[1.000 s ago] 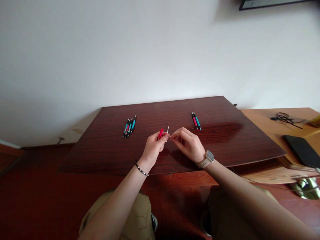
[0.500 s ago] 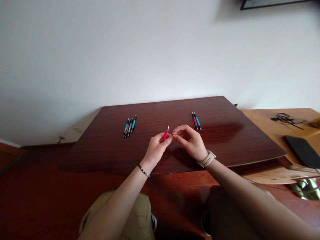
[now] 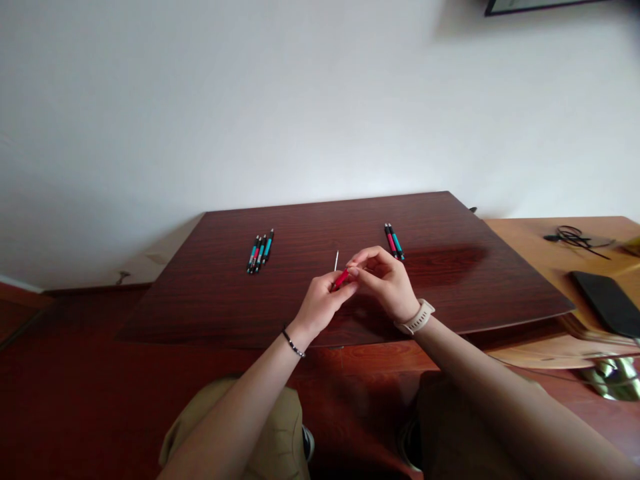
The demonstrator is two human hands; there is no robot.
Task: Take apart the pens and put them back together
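My left hand [image 3: 323,299] is closed on a pink pen barrel [image 3: 341,279], which tilts up toward the right. At the barrel's upper end, the thumb and fingertips of my right hand [image 3: 383,280] are pinched together. Whatever is between them is too small to make out. Just beyond my left fingers a thin white pen refill [image 3: 337,260] points away from me. It seems to lie on the table, though its near end is hidden by the hand. Two pens, one pink [image 3: 390,240] and one teal [image 3: 397,243], lie behind my right hand.
Several teal and pink pens [image 3: 260,253] lie grouped on the left of the dark wooden table [image 3: 200,300]. On a lighter desk [image 3: 520,247] at right are a black cable [image 3: 573,237] and a flat black object [image 3: 605,301]. A white wall [image 3: 300,113] stands behind.
The pink barrel has swung to the right, away from the white refill, and its end now meets my right fingertips. Both hands have shifted slightly right.
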